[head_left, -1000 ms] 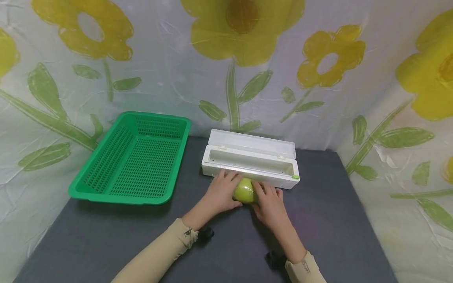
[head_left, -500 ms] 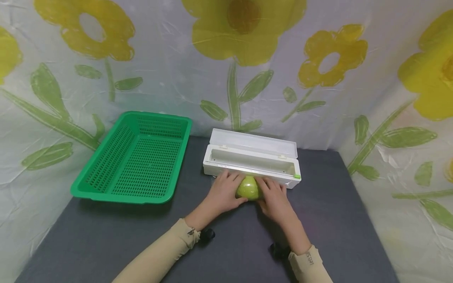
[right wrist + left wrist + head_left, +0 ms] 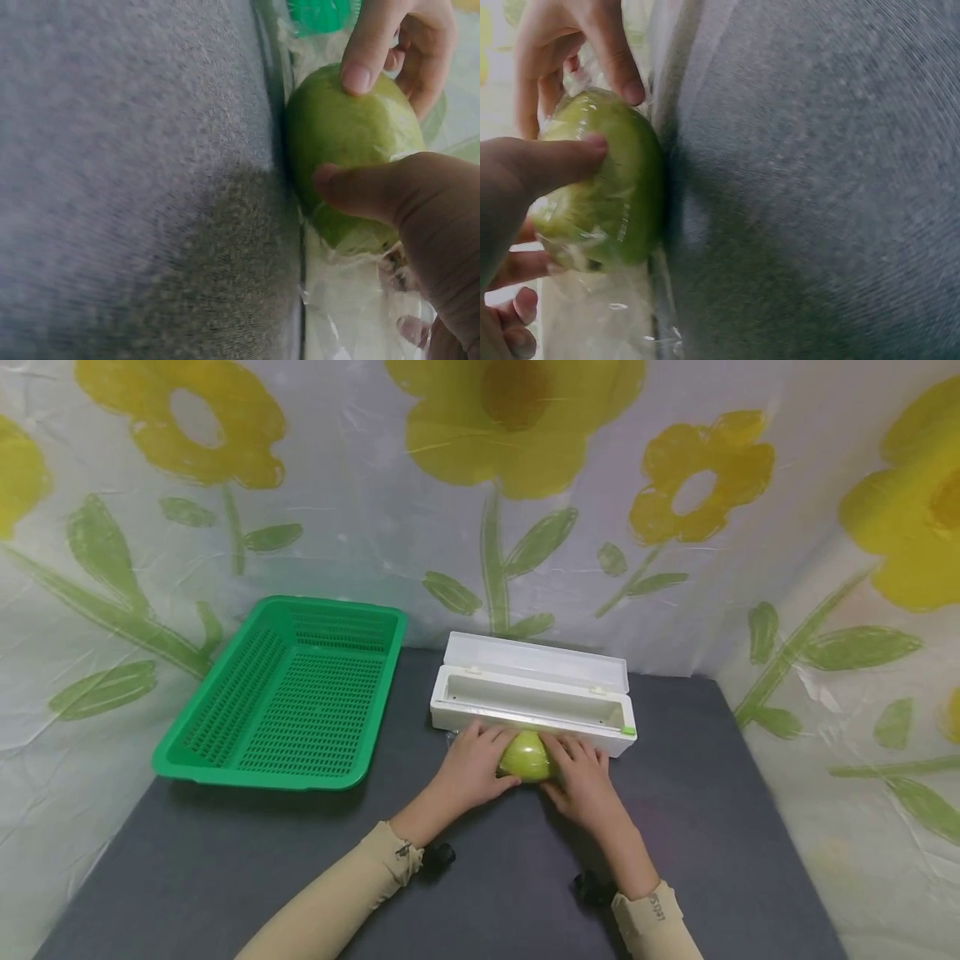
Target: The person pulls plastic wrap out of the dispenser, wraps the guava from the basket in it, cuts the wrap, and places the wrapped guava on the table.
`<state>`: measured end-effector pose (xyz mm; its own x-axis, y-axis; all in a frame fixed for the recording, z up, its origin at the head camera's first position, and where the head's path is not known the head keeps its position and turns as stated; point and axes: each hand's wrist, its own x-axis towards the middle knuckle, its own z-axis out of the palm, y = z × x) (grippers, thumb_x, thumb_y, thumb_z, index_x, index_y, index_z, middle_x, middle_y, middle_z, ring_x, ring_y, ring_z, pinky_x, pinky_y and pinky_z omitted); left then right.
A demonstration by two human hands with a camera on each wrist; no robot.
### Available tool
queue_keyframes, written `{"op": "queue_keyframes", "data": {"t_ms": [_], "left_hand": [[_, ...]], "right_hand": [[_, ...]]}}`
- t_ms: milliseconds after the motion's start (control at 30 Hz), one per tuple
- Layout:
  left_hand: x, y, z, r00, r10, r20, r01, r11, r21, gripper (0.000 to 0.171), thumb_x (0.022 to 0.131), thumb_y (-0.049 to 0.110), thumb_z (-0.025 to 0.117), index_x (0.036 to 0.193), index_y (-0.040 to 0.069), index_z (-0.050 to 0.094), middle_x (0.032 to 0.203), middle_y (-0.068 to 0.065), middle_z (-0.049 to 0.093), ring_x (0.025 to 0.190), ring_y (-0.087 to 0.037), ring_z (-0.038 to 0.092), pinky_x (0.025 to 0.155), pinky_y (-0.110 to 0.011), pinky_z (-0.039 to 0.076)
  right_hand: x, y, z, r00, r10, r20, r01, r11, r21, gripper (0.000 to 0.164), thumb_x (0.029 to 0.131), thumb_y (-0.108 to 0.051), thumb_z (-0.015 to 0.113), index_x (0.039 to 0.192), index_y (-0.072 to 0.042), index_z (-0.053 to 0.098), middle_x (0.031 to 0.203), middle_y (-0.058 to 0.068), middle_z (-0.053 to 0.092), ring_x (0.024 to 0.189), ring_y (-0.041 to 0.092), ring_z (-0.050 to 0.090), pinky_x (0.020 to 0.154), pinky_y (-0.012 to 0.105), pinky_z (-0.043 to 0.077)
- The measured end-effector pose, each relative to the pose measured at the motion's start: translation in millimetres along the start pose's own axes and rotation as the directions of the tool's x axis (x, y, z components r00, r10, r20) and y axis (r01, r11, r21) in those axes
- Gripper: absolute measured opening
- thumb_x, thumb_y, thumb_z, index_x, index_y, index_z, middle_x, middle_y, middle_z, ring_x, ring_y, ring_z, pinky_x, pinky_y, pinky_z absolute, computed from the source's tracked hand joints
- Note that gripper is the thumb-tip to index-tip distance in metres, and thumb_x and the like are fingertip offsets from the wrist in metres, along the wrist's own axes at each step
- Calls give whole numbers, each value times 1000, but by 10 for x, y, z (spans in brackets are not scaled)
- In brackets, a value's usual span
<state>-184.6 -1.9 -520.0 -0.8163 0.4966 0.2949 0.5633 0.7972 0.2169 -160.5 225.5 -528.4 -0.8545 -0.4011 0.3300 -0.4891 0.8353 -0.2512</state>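
A smooth green fruit [image 3: 525, 757] sits on the dark cloth, its exact kind unclear. Clear cling film [image 3: 619, 319] covers it and trails off at both sides. My left hand [image 3: 471, 768] grips it from the left, thumb on the near face. From the right, my right hand [image 3: 583, 779] holds it the same way. Both wrist views show the thumbs pressing on the wrapped skin; the farther fingertips are partly hidden. Right behind the fruit stands a white cling film dispenser [image 3: 442, 718], lid [image 3: 536, 662] raised, with a green slider [image 3: 627, 730] at its right end.
A green perforated plastic basket [image 3: 360, 760] stands at the left on the dark cloth-covered table [image 3: 495, 893]. A flower-print curtain [image 3: 352, 527] encloses the back and sides.
Over the last second the hands have shifted the fruit slightly away and to the right, closer to the dispenser, and it has turned a little. Both hands keep their hold. Basket and dispenser stay put.
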Motion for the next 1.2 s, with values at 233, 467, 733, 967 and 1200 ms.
{"op": "queue_keyframes", "data": {"t_ms": [233, 467, 733, 967, 1200], "left_hand": [[-18, 10, -15, 1000, -8, 15, 7, 999, 37, 78, 83, 50, 90, 145, 13, 62, 137, -6, 68, 114, -28, 56, 100, -46, 51], [-26, -40, -73, 1000, -7, 13, 7, 1000, 14, 81, 81, 46, 93, 146, 10, 60, 136, -9, 68, 116, -31, 59, 99, -48, 53], [9, -175, -160, 995, 5, 95, -11, 998, 62, 72, 81, 34, 95, 144, 14, 64, 135, -6, 69, 115, -29, 59, 99, -45, 52], [63, -200, -164, 990, 9, 139, -18, 998, 63, 66, 85, 29, 93, 142, 14, 65, 134, -6, 70, 116, -29, 57, 100, -45, 51], [69, -118, -246, 988, -13, 157, 10, 1000, 20, 75, 81, 37, 95, 143, 10, 63, 138, -9, 65, 121, -31, 55, 106, -47, 48]], "right_hand": [[-79, 14, 9, 997, 31, -74, -30, 999, 11, 92, 75, -21, 99, 153, -8, 52, 142, 18, 59, 131, 41, 53, 94, 63, 39], [-123, 52, -12, 992, -9, -126, 16, 998, 53, 75, 85, -30, 92, 148, -9, 58, 141, 16, 60, 130, 39, 55, 92, 60, 39], [-195, 141, -31, 989, 24, -143, -15, 998, 63, 66, 85, -26, 91, 143, -10, 64, 137, 14, 64, 128, 38, 55, 92, 62, 38], [-256, 215, -38, 990, 26, -137, -21, 999, 38, 55, 89, -23, 87, 138, -8, 67, 132, 15, 68, 126, 36, 56, 91, 62, 39], [-310, 345, -138, 957, 127, -259, -116, 992, 60, 49, 89, -21, 87, 132, -6, 68, 125, 17, 70, 119, 41, 60, 91, 63, 42]]}}
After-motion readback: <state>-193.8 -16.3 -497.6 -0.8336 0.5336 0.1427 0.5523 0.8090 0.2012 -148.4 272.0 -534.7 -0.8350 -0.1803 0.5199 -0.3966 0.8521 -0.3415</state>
